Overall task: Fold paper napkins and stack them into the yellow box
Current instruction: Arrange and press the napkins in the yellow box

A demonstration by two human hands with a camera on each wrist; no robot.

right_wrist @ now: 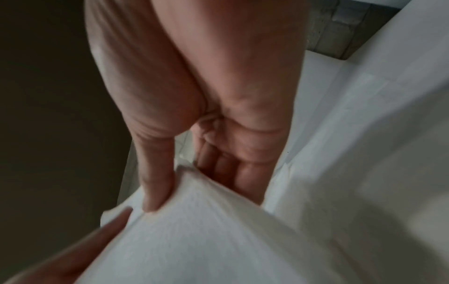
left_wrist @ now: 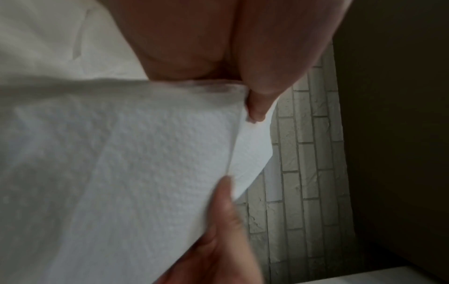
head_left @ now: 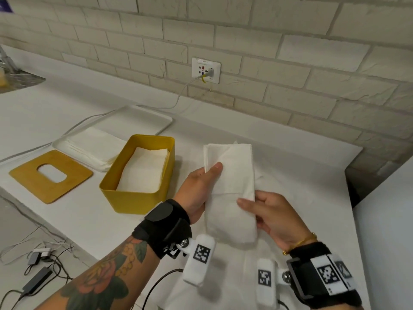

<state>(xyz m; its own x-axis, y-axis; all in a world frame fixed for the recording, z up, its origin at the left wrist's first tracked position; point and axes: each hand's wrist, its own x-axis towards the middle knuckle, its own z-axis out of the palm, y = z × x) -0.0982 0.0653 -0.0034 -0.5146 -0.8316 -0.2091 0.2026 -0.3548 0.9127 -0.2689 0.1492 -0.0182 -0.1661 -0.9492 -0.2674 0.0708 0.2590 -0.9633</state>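
Soft embossed paper napkin (head_left: 230, 189), matt yellow plastic box (head_left: 134, 198), smooth white counter (head_left: 89, 220), rough brick wall (head_left: 290, 63)

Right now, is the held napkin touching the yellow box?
Apart. The head view shows the folded napkin, held by both hands, right of the yellow box, with bare counter between them.

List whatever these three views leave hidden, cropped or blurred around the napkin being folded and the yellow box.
- Left hand fingers: head view, hidden behind the folded napkin.
- Count of napkins in the yellow box: head view, only the top sheet shows.
- Right hand: right wrist view, blurred.
- Tray stack: partly behind the box.
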